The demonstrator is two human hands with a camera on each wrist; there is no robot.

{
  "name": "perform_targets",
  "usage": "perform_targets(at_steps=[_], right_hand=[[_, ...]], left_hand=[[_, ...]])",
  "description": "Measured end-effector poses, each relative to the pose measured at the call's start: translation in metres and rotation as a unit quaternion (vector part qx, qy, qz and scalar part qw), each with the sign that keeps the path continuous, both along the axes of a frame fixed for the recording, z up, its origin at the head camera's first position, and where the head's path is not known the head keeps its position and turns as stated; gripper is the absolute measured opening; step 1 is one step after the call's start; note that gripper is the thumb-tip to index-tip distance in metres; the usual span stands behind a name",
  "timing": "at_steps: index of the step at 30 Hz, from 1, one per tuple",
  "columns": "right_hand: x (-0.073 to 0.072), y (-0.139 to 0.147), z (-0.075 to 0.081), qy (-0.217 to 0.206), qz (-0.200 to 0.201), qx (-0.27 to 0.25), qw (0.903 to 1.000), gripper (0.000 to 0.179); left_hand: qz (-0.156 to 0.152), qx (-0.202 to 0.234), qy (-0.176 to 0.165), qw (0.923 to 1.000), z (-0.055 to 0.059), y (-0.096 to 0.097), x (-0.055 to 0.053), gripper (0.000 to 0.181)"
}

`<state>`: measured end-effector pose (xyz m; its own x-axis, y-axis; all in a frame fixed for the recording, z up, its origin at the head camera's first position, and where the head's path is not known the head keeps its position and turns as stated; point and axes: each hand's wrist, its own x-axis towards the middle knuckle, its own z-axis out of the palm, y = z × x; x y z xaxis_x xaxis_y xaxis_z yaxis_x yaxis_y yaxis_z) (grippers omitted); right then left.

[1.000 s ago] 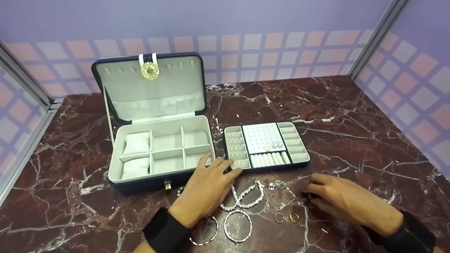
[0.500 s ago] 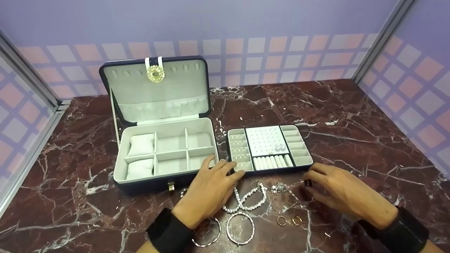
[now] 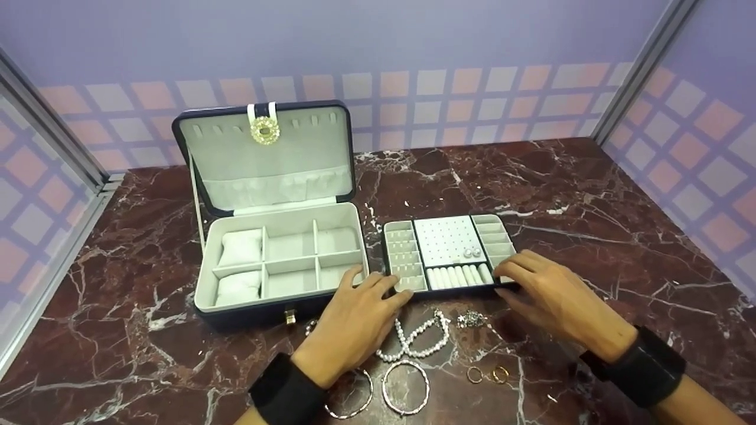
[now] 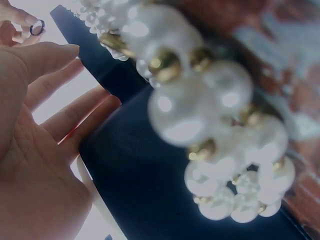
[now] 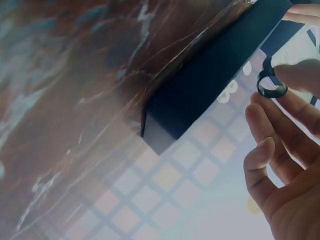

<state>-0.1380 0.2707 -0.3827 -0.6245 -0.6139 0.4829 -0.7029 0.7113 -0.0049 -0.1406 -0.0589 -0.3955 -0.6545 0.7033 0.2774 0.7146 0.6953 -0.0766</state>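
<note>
My right hand (image 3: pixel 549 301) is over the front right corner of the small jewelry tray (image 3: pixel 446 236). Thumb and fingertips pinch a dark ring (image 5: pixel 272 93), clearest in the right wrist view; the other fingers are loosely bent. Beside it in the tray runs a row of white ring rolls (image 3: pixel 458 276). My left hand (image 3: pixel 351 330) lies with spread fingers across the tray's front left corner and the near right rim of the open jewelry box (image 3: pixel 236 316). Under and beside that hand, a pearl strand (image 4: pixel 182 110) looms large in the left wrist view.
Two pearl stud earrings (image 3: pixel 472 252) sit on the tray's perforated panel. In front lie a pearl bracelet (image 3: pixel 425 353), a silvery jewelry cluster (image 3: pixel 471 319), two bangles, one a full silver bangle (image 3: pixel 406 412), and two gold rings, including a gold ring (image 3: pixel 501 374). Patterned walls enclose the marble table.
My right hand has moved left and forward with the dark ring, from the table onto the tray's front right corner. The left hand has stayed in place; the head view has shifted slightly.
</note>
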Motion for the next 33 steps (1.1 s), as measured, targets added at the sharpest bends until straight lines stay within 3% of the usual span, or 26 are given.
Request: perform_targets(at_steps=[11, 19, 27, 33], right_hand=[[-0.021, -0.005, -0.011, -0.028, -0.016, -0.012, 0.9994, 0.03], [-0.026, -0.008, -0.013, -0.039, -0.032, -0.03, 0.9983, 0.031], [-0.031, -0.01, -0.014, -0.038, -0.017, -0.03, 0.9987, 0.021], [-0.03, -0.01, -0.013, -0.037, -0.003, -0.03, 0.9989, 0.019]], left_hand=[[-0.003, 0.002, 0.015, 0.9999, -0.004, 0.003, 0.0, 0.036], [0.001, -0.015, 0.018, 0.9997, -0.001, 0.002, 0.0, 0.04], [0.003, -0.029, 0.027, 0.9992, 0.0, 0.001, 0.001, 0.053], [-0.002, -0.026, 0.036, 0.999, 0.0, 0.0, 0.0, 0.049]])
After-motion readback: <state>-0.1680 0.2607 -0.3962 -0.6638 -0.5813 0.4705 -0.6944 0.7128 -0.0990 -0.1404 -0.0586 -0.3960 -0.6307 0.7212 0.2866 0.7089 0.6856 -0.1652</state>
